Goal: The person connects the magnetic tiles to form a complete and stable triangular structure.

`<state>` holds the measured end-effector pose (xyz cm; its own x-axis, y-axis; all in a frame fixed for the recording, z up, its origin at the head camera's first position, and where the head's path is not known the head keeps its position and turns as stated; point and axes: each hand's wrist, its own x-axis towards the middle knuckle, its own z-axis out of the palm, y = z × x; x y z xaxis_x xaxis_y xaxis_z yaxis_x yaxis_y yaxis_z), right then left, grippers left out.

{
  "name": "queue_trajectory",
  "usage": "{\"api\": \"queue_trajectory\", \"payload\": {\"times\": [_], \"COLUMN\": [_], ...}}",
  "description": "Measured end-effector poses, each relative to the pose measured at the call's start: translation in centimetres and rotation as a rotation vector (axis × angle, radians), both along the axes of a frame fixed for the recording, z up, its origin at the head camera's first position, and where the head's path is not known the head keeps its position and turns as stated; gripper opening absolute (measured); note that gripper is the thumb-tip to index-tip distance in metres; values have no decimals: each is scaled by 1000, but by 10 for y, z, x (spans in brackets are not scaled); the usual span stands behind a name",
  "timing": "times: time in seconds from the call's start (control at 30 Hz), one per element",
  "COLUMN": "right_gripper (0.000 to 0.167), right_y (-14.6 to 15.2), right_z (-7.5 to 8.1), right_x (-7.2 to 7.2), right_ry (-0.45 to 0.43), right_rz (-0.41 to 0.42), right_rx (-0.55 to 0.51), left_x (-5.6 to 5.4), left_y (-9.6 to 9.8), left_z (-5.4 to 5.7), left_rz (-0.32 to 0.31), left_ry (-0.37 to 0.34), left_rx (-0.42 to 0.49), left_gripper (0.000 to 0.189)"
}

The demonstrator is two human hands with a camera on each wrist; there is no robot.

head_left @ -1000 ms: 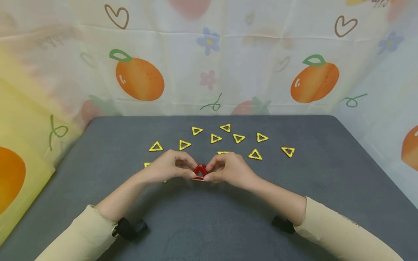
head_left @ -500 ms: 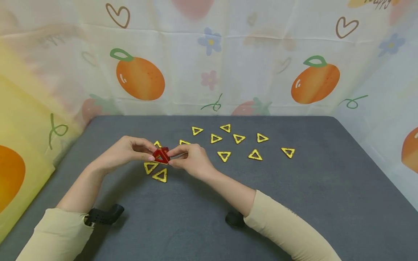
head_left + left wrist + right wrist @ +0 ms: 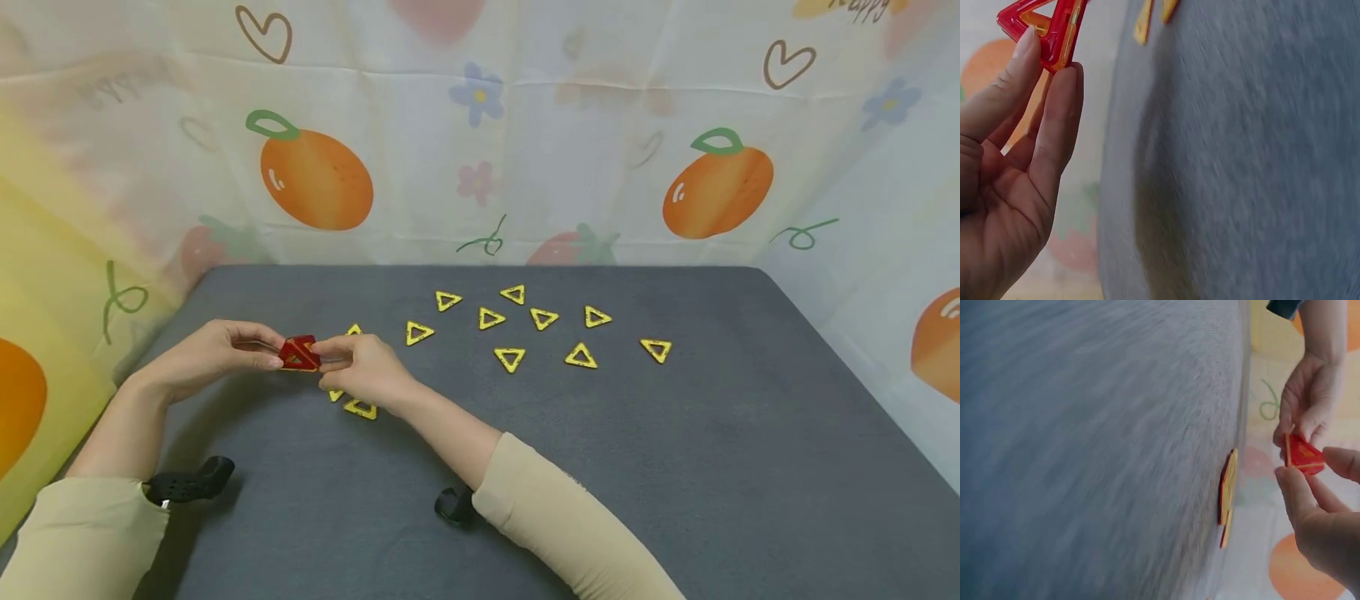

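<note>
A small red pyramid [image 3: 298,353], built from triangular frame tiles with yellow edges, is held in the air above the left part of the table. My left hand [image 3: 213,357] pinches its left side between thumb and fingers. From the right, my right hand [image 3: 367,372] pinches the other side. In the left wrist view, the thumb and a finger of the left hand [image 3: 1016,169] grip a corner of the red piece [image 3: 1054,37], partly cut off by the frame. Both hands hold the same piece [image 3: 1302,456] in the right wrist view.
Yellow triangle tiles lie on the dark grey table [image 3: 600,467], among them one near the middle [image 3: 510,360] and one farther right [image 3: 656,350]. Several near the right hand, such as a tile [image 3: 362,409], are partly covered. A fruit-print curtain [image 3: 420,167] stands behind the table.
Both hands have carried the red pyramid from the table's middle to the left, past the left-hand yellow tiles. It has been tilted along the way. The yellow tiles have stayed put.
</note>
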<state>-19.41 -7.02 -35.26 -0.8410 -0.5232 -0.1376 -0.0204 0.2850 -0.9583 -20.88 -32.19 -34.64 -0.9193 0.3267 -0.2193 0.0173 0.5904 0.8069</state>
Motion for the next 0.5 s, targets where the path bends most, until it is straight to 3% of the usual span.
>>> {"api": "queue_trajectory", "payload": {"times": [0.27,0.5], "right_gripper": [54,61], "right_y": [-21,-32], "right_z": [-8,-13], "right_x": [-3,-3], "right_ry": [-123,-176], "right_rz": [89,141], "right_rx": [-37,-65], "left_x": [0,2], "left_y": [-20,-30], "left_z": [-11,-16], "left_rz": [17,31], "left_ry": [-21,-18], "left_rx": [-45,-84], "left_gripper": [37,39]}}
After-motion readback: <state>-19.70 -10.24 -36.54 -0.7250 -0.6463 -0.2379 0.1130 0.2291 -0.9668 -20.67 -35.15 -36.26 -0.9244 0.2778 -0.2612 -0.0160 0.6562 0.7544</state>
